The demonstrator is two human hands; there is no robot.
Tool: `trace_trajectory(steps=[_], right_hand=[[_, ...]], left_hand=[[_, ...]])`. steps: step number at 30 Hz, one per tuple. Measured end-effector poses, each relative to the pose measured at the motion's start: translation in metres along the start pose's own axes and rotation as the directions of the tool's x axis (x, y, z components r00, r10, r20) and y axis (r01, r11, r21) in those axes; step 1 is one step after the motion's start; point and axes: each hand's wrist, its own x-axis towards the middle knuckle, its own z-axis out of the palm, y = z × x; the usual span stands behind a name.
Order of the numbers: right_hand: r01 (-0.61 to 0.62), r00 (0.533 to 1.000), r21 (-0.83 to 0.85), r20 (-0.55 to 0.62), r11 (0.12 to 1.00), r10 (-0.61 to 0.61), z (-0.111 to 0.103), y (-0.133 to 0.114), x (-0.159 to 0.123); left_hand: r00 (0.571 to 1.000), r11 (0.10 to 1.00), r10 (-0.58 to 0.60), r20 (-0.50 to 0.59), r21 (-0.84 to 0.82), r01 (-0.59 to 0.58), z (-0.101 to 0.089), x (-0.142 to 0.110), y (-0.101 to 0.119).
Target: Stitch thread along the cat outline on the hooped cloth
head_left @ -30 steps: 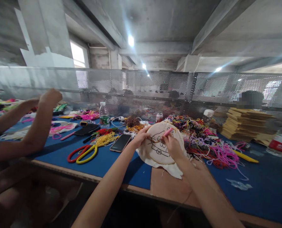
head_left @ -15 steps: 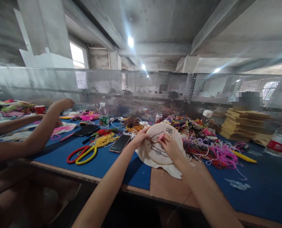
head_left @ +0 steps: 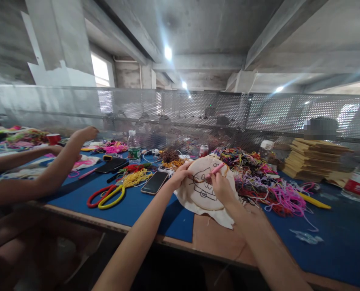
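Note:
My left hand grips the left rim of a round wooden embroidery hoop stretched with cream cloth that carries a black line drawing. The hoop is propped tilted on the blue table. My right hand lies over the cloth, its fingers pinched round a pink punch needle whose tip meets the drawing. Loose cloth hangs below the hoop onto a brown patch of table.
A tangle of coloured yarn lies right of the hoop. A phone, red and yellow scissors and a water bottle sit to the left. Another person's arms reach over the table at far left. Stacked boards stand at back right.
My right hand dipped the pink needle into the cloth and lifted it again. The other person's raised hand swung right and lower. My left hand stayed on the hoop.

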Motion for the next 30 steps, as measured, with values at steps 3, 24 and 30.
trace_trajectory(steps=[3,24,30], right_hand=[[0.002,1.000,0.004,0.010,1.000,-0.002,-0.0007,-0.0004,-0.0003],[0.069,0.998,-0.013,-0.011,0.998,-0.069,-0.0016,-0.0013,-0.0031],[0.221,0.975,0.073,-0.034,0.972,-0.220,-0.0013,-0.0045,-0.0047]], left_hand=[[1.000,1.000,-0.010,-0.001,-0.006,0.010,0.0007,-0.0010,0.0013],[1.000,1.000,0.003,0.026,-0.008,-0.003,0.0008,-0.0004,0.0001],[1.000,1.000,-0.018,-0.004,0.003,0.018,0.0023,-0.0012,0.0018]])
